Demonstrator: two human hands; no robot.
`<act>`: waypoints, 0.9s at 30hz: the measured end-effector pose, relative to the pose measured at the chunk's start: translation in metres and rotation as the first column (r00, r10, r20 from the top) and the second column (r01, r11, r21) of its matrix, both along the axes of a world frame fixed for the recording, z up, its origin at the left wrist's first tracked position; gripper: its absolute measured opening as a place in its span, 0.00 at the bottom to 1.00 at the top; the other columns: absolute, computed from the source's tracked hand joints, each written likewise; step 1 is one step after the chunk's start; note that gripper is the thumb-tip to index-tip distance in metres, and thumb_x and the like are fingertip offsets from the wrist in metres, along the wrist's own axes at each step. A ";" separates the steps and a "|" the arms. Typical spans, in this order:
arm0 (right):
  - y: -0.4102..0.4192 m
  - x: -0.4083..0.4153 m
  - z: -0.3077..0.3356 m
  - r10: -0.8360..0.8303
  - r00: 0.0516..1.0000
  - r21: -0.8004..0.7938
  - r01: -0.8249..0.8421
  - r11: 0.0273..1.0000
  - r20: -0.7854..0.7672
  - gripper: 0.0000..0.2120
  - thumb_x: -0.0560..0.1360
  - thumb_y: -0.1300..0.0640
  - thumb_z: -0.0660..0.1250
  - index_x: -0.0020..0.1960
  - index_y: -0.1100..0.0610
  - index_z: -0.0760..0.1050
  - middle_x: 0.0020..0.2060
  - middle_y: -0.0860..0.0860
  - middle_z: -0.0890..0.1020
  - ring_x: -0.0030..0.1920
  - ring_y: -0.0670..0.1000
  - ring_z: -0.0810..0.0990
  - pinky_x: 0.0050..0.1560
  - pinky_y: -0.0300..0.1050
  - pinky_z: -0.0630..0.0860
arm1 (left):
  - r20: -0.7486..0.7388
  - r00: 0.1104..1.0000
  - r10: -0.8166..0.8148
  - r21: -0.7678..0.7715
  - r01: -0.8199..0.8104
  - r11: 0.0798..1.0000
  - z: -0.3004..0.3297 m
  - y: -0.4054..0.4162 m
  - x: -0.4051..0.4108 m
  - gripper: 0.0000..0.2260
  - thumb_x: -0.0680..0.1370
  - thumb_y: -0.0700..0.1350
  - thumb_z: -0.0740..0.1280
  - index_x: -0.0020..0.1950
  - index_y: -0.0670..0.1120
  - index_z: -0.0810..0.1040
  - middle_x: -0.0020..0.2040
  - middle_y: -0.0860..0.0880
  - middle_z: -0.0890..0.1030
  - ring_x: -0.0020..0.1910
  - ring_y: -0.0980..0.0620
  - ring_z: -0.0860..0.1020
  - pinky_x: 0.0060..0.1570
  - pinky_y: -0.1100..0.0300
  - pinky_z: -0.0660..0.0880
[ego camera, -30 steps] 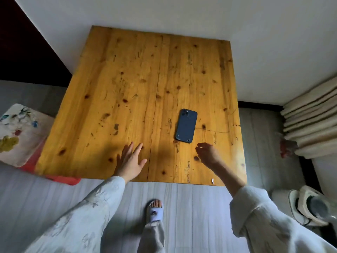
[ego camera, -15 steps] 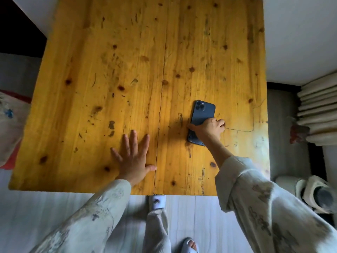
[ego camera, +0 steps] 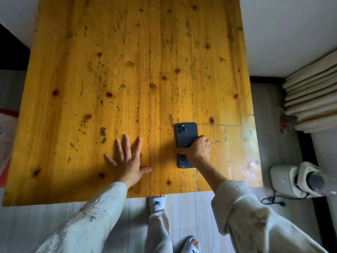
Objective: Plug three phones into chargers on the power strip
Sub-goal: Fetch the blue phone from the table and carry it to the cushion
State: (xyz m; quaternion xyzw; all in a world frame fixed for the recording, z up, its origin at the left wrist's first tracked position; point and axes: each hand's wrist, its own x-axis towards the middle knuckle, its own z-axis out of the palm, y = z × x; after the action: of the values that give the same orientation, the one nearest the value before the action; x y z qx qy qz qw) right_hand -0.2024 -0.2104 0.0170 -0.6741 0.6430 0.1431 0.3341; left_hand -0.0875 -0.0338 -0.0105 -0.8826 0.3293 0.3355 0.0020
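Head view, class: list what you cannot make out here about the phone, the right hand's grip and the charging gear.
- Phone: lies back up on the table, so its screen is hidden; the right hand covers its middle.
- Grip: thumb on the phone's left edge, fingers over the right side; fingertips hidden by the hand itself.
- Power strip, chargers, two other phones: none in the head view.
- Left hand: flat on the table, palm hidden.

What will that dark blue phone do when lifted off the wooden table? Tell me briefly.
The phone lies flat and face down, so it likely stays stiff and won't roll. Its smooth back and the glossy table suggest it may slide before lifting. The right hand pinches its edges, probably because a flat slab offers little to grab.
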 end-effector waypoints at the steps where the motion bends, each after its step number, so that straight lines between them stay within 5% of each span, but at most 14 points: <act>1: -0.002 -0.005 0.000 -0.051 0.997 0.036 0.049 0.998 0.064 0.34 0.64 0.50 0.76 0.61 0.64 0.65 0.59 0.59 0.72 0.60 0.59 0.71 0.55 0.53 0.72 | 0.003 1.000 0.005 -0.005 -0.004 1.000 0.000 0.000 0.000 0.49 0.69 0.63 0.65 0.65 0.60 0.24 0.68 0.47 0.22 0.68 0.41 0.25 0.63 0.28 0.36; 5: -0.008 -0.026 0.004 -0.299 0.911 0.207 0.246 0.947 0.283 0.09 0.71 0.60 0.69 0.49 0.63 0.76 0.53 0.62 0.81 0.52 0.60 0.79 0.49 0.52 0.79 | 0.037 0.999 0.016 -0.041 -0.014 0.999 0.003 0.003 -0.002 0.47 0.69 0.63 0.66 0.69 0.59 0.30 0.72 0.48 0.27 0.72 0.41 0.30 0.65 0.30 0.37; 7: -0.005 -0.037 0.012 -0.450 0.828 0.334 0.342 0.878 0.334 0.04 0.72 0.64 0.67 0.46 0.60 0.75 0.53 0.62 0.80 0.53 0.60 0.80 0.48 0.52 0.79 | 0.045 0.999 0.025 -0.041 -0.023 0.999 0.008 0.004 -0.008 0.43 0.71 0.60 0.65 0.73 0.57 0.37 0.75 0.47 0.32 0.73 0.41 0.33 0.68 0.33 0.40; 12: 0.010 -0.089 0.052 -0.560 0.726 0.448 0.378 0.810 0.400 0.07 0.74 0.66 0.64 0.51 0.63 0.76 0.51 0.63 0.80 0.52 0.61 0.80 0.47 0.50 0.78 | -0.161 0.985 0.059 -0.158 -0.085 0.984 0.042 -0.007 -0.035 0.24 0.77 0.48 0.62 0.72 0.48 0.60 0.75 0.45 0.57 0.74 0.45 0.55 0.71 0.50 0.57; 15: 0.021 -0.144 0.084 -0.639 0.613 0.541 0.375 0.753 0.465 0.07 0.77 0.65 0.60 0.52 0.63 0.75 0.46 0.58 0.80 0.45 0.55 0.79 0.41 0.44 0.77 | -0.216 0.973 -0.087 -0.271 0.026 0.962 0.074 -0.025 -0.068 0.18 0.78 0.44 0.61 0.68 0.45 0.68 0.68 0.45 0.70 0.67 0.47 0.67 0.67 0.56 0.62; 20: 0.051 -0.261 0.132 -0.712 0.414 0.536 0.472 0.700 0.567 0.06 0.78 0.65 0.59 0.51 0.63 0.74 0.42 0.55 0.80 0.40 0.52 0.78 0.39 0.42 0.75 | -0.240 0.910 -0.338 -0.402 0.224 0.888 0.121 -0.050 -0.158 0.14 0.77 0.40 0.62 0.62 0.43 0.74 0.60 0.43 0.78 0.59 0.46 0.75 0.59 0.60 0.68; 27: 0.152 -0.478 0.188 -0.710 0.094 0.427 0.741 0.518 0.698 0.08 0.77 0.64 0.60 0.54 0.64 0.73 0.45 0.58 0.77 0.45 0.56 0.77 0.44 0.46 0.75 | -0.197 0.708 -0.678 -0.587 0.469 0.660 0.191 -0.056 -0.361 0.11 0.78 0.40 0.62 0.59 0.42 0.76 0.56 0.44 0.81 0.54 0.48 0.78 0.57 0.61 0.70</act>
State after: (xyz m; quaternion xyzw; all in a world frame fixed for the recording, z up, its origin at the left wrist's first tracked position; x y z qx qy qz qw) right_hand -0.6799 -0.0580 0.2046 -0.2548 0.6546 -0.3796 0.6020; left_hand -0.4480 -0.0902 0.1801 -0.6094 0.6638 0.3930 -0.1834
